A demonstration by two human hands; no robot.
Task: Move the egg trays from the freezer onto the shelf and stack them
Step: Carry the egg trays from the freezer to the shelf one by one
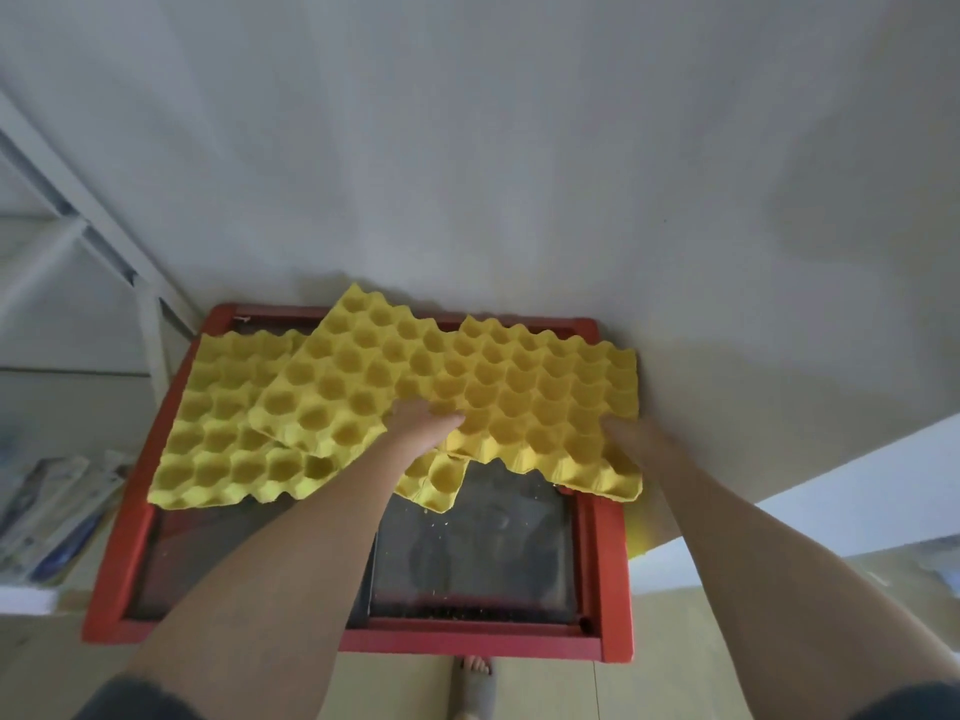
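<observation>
Several yellow egg trays lie overlapping on the glass lid of a red-framed chest freezer (613,558). The right tray (550,392) is held at both ends. My left hand (423,423) grips its left edge, where it overlaps the tilted middle tray (343,381). My right hand (631,439) grips its right front corner, fingers tucked under the tray. Another tray (218,439) lies flat at the left. A part of a lower tray (436,483) peeks out beneath my left wrist.
A white metal shelf frame (104,252) stands to the left of the freezer, with folded papers (57,511) low beside it. A white wall rises behind. My sandalled foot (478,678) is on the tan floor in front of the freezer.
</observation>
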